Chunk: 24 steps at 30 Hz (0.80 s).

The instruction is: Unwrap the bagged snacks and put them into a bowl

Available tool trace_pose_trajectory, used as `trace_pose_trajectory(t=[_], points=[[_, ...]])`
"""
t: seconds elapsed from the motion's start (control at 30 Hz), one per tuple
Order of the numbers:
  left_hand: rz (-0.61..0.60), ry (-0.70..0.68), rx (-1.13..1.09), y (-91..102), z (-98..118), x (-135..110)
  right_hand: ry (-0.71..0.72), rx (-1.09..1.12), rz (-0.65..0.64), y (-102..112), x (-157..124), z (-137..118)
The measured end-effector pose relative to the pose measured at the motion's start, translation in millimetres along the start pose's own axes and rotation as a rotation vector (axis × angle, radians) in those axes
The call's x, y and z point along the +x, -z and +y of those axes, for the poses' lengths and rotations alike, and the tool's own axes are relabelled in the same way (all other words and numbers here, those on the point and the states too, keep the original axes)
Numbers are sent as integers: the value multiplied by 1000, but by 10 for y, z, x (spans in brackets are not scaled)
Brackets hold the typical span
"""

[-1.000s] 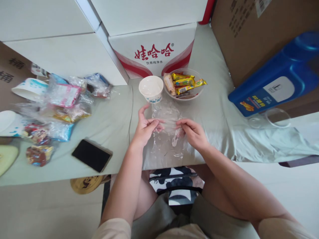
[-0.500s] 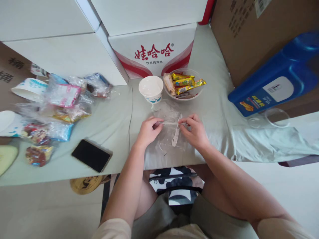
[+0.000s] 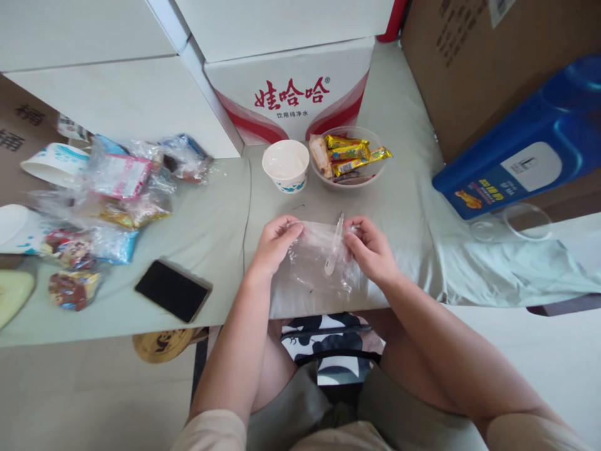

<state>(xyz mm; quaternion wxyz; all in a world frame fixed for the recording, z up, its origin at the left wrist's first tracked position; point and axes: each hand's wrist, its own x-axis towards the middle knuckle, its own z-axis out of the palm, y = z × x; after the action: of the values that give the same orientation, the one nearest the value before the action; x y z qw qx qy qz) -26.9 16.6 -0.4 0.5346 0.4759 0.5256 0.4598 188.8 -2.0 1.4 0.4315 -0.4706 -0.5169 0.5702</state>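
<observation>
Head cam: cup [image 3: 286, 181] & bowl [image 3: 375, 170] just beyond hands [image 3: 276, 245] [image 3: 373, 254] w/ bag [image 3: 307, 260].

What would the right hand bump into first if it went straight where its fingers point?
Besides the clear bag it's pinching, the right hand would probably meet the slim white stick just ahead. Depth is unclear, so it might pass over.

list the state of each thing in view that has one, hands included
Left hand: pinching the clear bag
Right hand: pinching the clear bag
Clear bag: spread between both hands
White stick: slanted beside the right hand, inside or on the clear bag unclear
Paper cup: upright, open-topped
Clear bowl: uncovered, holding yellow packets
Phone: lying flat, screen dark
Snack packets at left: piled up
Blue bottle: cap open or shut unclear
</observation>
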Motion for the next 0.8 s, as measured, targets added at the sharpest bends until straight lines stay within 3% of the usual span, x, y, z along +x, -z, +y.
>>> trace_pose_trajectory(t=[0.1,0.23,0.4,0.57,0.8], points=[[80,37,-106,-28,34,14,-37,84,-60,7,33,2],[129,84,-204,-25,79,14,-46,20,-98,12,47,15],[-14,134,-168,-21,64,-7,-20,100,-24,1,35,2],[-10,136,-181,-46,63,-7,-124,68,-70,13,47,16],[-83,139,-175,-33,33,-8,-68,56,-16,14,48,39]])
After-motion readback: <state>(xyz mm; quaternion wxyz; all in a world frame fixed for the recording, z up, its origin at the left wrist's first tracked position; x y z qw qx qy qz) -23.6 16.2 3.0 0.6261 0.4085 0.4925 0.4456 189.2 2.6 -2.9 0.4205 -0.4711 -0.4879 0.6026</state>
